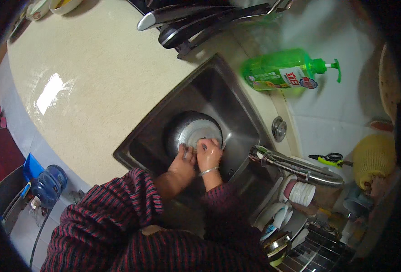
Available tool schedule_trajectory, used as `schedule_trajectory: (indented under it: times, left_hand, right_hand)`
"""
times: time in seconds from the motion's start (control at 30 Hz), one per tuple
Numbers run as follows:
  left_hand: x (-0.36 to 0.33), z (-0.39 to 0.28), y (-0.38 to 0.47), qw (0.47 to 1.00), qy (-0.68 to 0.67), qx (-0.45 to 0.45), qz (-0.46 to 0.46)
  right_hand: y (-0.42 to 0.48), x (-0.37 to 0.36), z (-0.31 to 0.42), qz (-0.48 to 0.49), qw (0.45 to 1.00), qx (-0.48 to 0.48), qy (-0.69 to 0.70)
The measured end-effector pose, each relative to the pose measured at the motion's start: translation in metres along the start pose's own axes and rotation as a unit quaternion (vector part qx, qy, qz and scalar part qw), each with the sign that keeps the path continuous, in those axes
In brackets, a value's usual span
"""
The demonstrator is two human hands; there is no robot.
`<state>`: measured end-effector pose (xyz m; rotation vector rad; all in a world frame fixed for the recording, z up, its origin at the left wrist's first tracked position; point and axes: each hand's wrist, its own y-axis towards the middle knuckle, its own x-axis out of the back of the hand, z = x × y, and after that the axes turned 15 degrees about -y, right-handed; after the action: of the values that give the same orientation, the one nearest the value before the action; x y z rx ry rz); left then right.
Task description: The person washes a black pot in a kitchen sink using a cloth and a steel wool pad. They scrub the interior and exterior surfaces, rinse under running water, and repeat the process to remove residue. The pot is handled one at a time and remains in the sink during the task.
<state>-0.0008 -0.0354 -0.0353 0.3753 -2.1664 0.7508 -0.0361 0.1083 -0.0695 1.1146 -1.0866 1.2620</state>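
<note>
A round metal pot, dark on its side with a shiny silver disc facing up, sits in the dark sink basin. At its near edge my left hand grips it, the fingertips over the silver part. My right hand, wearing a silver bangle, is curled against the silver surface just right of the left. Its fingers are bent inward, and whatever may be inside them is hidden.
A green pump bottle of dish soap stands behind the sink. To the right are a chrome faucet, a sink strainer, scissors and stacked bowls. Black-handled knives jut over the pale countertop.
</note>
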Motion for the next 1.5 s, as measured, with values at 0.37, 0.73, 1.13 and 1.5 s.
schedule_trajectory:
  times: [0.37, 0.73, 1.13, 1.5]
  left_hand:
    - [-0.003, 0.001, 0.001, 0.999, 0.035, 0.021, -0.009]
    - [-0.002, 0.003, 0.002, 0.999, 0.002, 0.017, -0.041]
    - [-0.006, 0.001, 0.002, 0.999, 0.034, 0.020, -0.036]
    - [-0.006, 0.002, 0.001, 0.999, 0.004, 0.012, -0.039]
  right_hand:
    - [0.011, 0.004, -0.004, 0.052, 0.998, -0.006, 0.030]
    - [0.013, 0.005, -0.005, -0.035, 0.999, 0.022, 0.010]
    - [0.005, 0.004, -0.002, -0.029, 0.999, 0.017, 0.035]
    - [-0.011, 0.009, -0.002, 0.011, 0.998, -0.008, 0.060]
